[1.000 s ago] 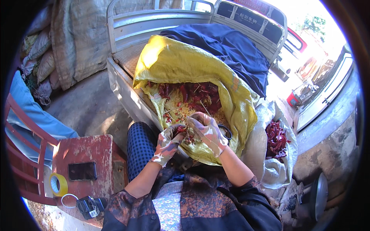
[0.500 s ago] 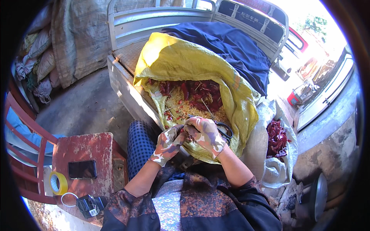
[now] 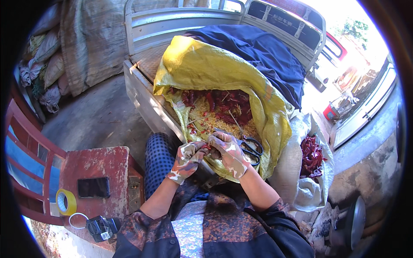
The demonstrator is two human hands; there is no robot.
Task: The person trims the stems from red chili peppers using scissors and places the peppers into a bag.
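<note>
Both my hands wear camouflage-patterned gloves and meet at the near edge of an open yellow woven sack (image 3: pixel 211 58). My left hand (image 3: pixel 187 161) is closed, its fingertips pinching a small dried red chili (image 3: pixel 209 148). Against the same chili, my right hand (image 3: pixel 229 155) has its fingers curled and closed; much of the pepper is hidden by the gloves. Inside the sack lie dark red dried chilies (image 3: pixel 234 105) and many pale yellow seeds (image 3: pixel 202 115). Black-handled scissors (image 3: pixel 258 151) rest on the sack's contents, just right of my right hand.
A white sack (image 3: pixel 286 182) of dried chilies (image 3: pixel 311 155) stands at the right. The yellow sack sits on a metal cart bed (image 3: pixel 144 99) beside dark blue cloth (image 3: pixel 258 49). On a worn red stool (image 3: pixel 116 172) at left are a phone (image 3: pixel 94 187) and yellow tape roll (image 3: pixel 66 202).
My right hand has tilted and drawn slightly down, so more of the scissors shows. Both hands remain together at the chili. The whole view has shifted a little.
</note>
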